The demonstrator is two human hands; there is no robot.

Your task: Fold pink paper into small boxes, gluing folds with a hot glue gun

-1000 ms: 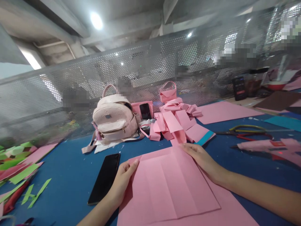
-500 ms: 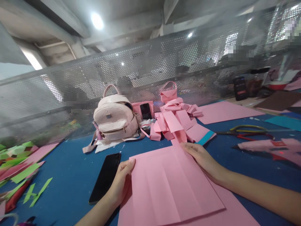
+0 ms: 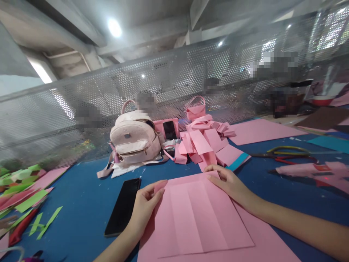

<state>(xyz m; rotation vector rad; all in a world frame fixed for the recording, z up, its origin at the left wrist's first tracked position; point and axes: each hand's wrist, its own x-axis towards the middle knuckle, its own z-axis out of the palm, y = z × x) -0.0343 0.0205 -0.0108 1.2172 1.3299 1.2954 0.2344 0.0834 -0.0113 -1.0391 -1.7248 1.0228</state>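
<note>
A pink sheet of paper [image 3: 199, 214] with several lengthwise creases lies before me, over a larger pink sheet [image 3: 261, 243]. My left hand [image 3: 147, 203] pinches its far left corner between thumb and fingers. At the far right corner, my right hand [image 3: 231, 183] grips the edge, thumb on top and fingers curled behind. A black phone [image 3: 122, 207] lies close beside my left hand. Just beyond my right hand is a heap of folded pink paper pieces [image 3: 201, 140], one with a blue strip.
A pale backpack [image 3: 135, 138] stands against the perforated metal screen [image 3: 169, 80]. Scissors [image 3: 283, 152] and a pink glue gun [image 3: 313, 171] lie on the right. Green paper scraps [image 3: 49, 222], a red-handled tool [image 3: 23, 225] and part of another person's hand [image 3: 8, 222] are on the left.
My left hand has slid slightly right along the creased sheet's corner. The fingers of my right hand have curled over the far edge. The sheet's near edge sits slightly farther from me.
</note>
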